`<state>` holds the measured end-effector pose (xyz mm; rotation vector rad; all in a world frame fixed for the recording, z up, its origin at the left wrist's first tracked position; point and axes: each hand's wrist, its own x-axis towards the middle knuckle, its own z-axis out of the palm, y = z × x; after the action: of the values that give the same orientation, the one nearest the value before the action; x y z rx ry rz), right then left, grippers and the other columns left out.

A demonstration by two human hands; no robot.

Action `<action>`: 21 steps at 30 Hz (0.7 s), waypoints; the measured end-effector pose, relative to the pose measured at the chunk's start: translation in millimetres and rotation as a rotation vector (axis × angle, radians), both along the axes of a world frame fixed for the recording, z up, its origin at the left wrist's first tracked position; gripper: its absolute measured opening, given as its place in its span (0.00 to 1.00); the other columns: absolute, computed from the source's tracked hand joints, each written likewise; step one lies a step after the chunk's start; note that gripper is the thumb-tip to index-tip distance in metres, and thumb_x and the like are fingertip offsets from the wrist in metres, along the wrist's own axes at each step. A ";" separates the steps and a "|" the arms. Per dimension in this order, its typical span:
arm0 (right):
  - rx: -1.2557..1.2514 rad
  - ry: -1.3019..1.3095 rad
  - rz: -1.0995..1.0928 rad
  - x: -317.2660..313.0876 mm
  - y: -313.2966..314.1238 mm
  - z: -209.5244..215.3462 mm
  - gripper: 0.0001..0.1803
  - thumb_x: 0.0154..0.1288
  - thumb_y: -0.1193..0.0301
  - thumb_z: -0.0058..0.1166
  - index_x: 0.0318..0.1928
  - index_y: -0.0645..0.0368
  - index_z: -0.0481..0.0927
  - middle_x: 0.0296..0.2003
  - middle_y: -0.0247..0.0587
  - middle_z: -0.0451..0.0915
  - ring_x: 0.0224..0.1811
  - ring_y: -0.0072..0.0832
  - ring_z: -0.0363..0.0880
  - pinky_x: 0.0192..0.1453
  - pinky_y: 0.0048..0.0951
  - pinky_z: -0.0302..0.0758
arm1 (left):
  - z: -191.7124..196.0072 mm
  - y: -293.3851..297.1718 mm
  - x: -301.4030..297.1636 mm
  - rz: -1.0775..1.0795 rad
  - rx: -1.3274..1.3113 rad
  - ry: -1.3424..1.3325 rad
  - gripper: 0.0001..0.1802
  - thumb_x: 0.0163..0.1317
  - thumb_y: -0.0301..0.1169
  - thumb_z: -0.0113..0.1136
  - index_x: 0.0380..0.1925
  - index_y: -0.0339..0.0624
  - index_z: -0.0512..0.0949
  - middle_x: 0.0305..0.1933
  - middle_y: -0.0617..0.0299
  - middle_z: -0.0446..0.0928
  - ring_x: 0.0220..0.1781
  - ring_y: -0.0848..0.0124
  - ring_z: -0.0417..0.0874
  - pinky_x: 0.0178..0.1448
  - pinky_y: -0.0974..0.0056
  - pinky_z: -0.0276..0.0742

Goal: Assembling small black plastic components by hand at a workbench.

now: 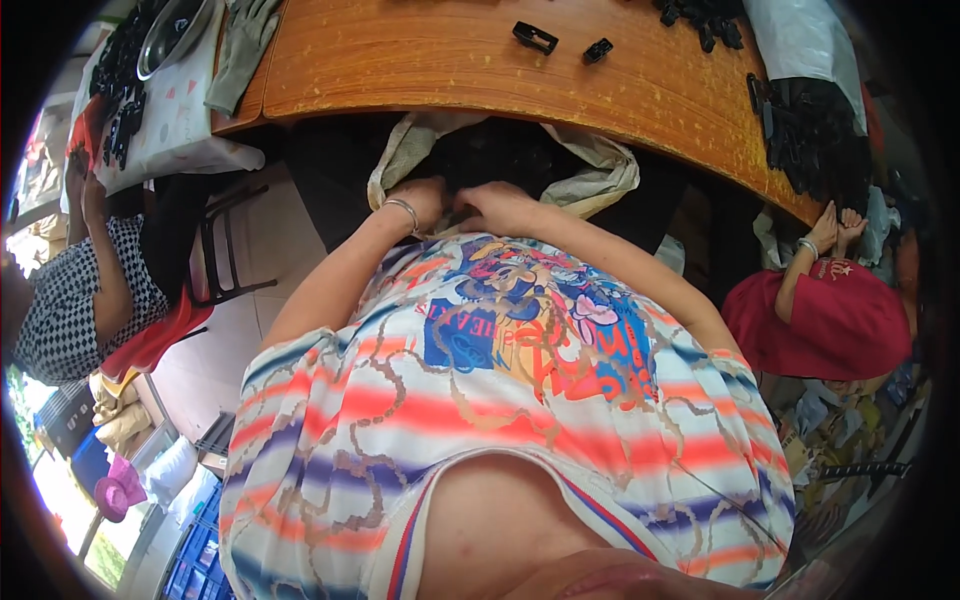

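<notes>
In my lap, below the table's near edge, a whitish woven sack [600,185] lies open with a dark inside; its black contents are hard to make out. My left hand [424,203], with a bangle at the wrist, is at the sack's near left rim, fingers curled in. Close beside it my right hand [497,207] is closed, thumb and fingers drawn together. Whatever the two hands grip between them is too dark and small to name. On the table above lie a black rectangular plastic part [535,38] and a smaller black part [598,51], apart from both hands.
The worn wooden table [400,60] spans the top. More black parts [705,22] are piled at its far edge and right end. Grey gloves [243,50] and a metal bowl [172,35] lie at left. Co-workers sit on both sides, one on a red chair [160,330].
</notes>
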<state>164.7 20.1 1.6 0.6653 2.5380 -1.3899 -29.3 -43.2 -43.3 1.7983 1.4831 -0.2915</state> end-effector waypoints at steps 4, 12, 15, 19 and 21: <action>-0.188 0.011 -0.049 10.1 14.5 -22.9 0.19 0.57 0.61 0.64 0.44 0.61 0.81 0.31 0.44 0.81 0.35 0.37 0.81 0.42 0.35 0.77 | 49.0 -7.2 15.1 0.182 0.030 -0.052 0.18 0.67 0.42 0.50 0.43 0.41 0.80 0.42 0.42 0.82 0.45 0.46 0.82 0.50 0.50 0.77; -0.715 -0.277 -0.608 25.6 31.3 -22.0 0.21 0.65 0.56 0.60 0.43 0.63 0.80 0.33 0.45 0.84 0.29 0.33 0.85 0.32 0.34 0.81 | 99.6 -14.6 19.7 -0.071 0.103 -0.156 0.15 0.64 0.42 0.54 0.29 0.44 0.81 0.31 0.52 0.82 0.38 0.53 0.83 0.46 0.49 0.73; -0.195 -0.437 -0.352 -5.2 33.5 -30.4 0.20 0.64 0.57 0.59 0.43 0.64 0.79 0.32 0.49 0.85 0.31 0.41 0.85 0.40 0.40 0.81 | 105.8 -25.1 17.2 -0.127 0.173 -0.176 0.11 0.63 0.38 0.56 0.25 0.46 0.79 0.28 0.56 0.80 0.37 0.56 0.82 0.44 0.52 0.69; 0.395 -0.038 -0.501 -44.6 61.4 -60.7 0.18 0.59 0.60 0.61 0.42 0.60 0.81 0.42 0.55 0.82 0.50 0.51 0.79 0.53 0.49 0.75 | 109.4 -19.8 23.4 -0.179 0.199 -0.140 0.12 0.63 0.38 0.56 0.26 0.45 0.81 0.29 0.56 0.81 0.37 0.56 0.82 0.45 0.53 0.69; 0.463 0.061 -0.527 -41.0 70.4 -66.2 0.20 0.59 0.60 0.62 0.47 0.60 0.79 0.48 0.57 0.79 0.55 0.52 0.76 0.57 0.48 0.73 | 112.8 -19.7 26.6 -0.144 0.161 -0.114 0.12 0.63 0.39 0.56 0.27 0.44 0.81 0.29 0.55 0.81 0.39 0.55 0.82 0.45 0.51 0.72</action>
<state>123.8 90.5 -64.6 1.4777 2.8863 -0.9293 -2.7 -62.9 69.5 2.0199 1.3321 -0.1411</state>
